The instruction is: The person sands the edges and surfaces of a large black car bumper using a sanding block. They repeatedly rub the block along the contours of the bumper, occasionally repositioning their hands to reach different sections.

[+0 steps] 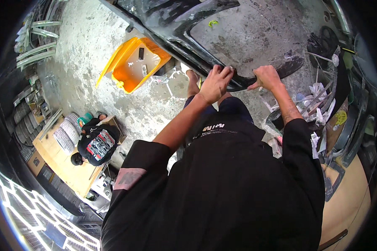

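Note:
A large black car body panel [171,38] with a woven carbon-fibre look and greyish, dusty patches stretches from the top of the view to my hands. My left hand [217,83] rests on its near rim, fingers bent and pressed together. Whatever lies under those fingertips is hidden. To the right, my right hand [267,78] is closed on the panel's curved end, its thumb pointing down along the near side and its fingers over the top. Beyond that hand, a dark curved tip [292,67] of the panel sticks out.
A yellow bin [144,79] with small objects inside lies left of the panel. A person in black [98,144] sits by a wooden board [56,152] and stacked tyres [65,138]. Crumpled paper and plastic [318,92] fill a frame at right. A yellow-green scrap [213,23] lies on the concrete floor.

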Demonstrator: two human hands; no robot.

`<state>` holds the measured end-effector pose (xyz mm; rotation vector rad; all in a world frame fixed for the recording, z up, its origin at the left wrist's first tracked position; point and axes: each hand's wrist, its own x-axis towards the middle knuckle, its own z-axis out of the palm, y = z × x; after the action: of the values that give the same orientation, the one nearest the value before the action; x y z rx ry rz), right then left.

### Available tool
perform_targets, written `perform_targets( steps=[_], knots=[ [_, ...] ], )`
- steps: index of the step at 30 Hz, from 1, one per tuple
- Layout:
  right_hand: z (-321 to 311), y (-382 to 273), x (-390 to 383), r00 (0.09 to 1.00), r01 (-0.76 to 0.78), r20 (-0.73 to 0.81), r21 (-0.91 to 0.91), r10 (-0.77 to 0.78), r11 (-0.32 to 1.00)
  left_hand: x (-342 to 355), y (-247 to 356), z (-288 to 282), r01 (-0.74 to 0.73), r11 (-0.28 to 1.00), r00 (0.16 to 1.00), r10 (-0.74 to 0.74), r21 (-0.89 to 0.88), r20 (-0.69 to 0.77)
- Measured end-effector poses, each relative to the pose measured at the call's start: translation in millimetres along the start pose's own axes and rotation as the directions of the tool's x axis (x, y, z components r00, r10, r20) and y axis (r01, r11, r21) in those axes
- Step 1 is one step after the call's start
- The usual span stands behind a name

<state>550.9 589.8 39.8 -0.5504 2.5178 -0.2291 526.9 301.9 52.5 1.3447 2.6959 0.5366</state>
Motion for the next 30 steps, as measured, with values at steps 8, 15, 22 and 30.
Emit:
perform_targets(
  steps=[8,15,22,30],
  knots=[
    [-6.6,-9.0,3.2,0.999,0.006,-0.034,0.004,-0.006,1.0,-1.0,-50.6,-29.0,0.19,0.974,0.931,-0.219,-0.125,-0.292],
    [-7.3,-5.8,-1.7,0.999,-0.032,-0.001,-0.051,0.032,0.998,4.4,-95.3,-56.7,0.196,0.965,0.892,-0.25,-0.176,-0.378],
    [-15.8,-61.2,27.7,0.951,-0.12,-0.18,0.539,0.253,0.834,-93.4,-32.9,-35.9,0.161,0.792,0.974,-0.224,-0.588,-0.034],
    [64.1,-125.4,58.4,0.612,-0.464,-0.327,0.588,0.72,0.662,-266.5,-347.5,47.8,0.465,-0.127,0.237,-0.936,-0.876,0.262]
  ],
)
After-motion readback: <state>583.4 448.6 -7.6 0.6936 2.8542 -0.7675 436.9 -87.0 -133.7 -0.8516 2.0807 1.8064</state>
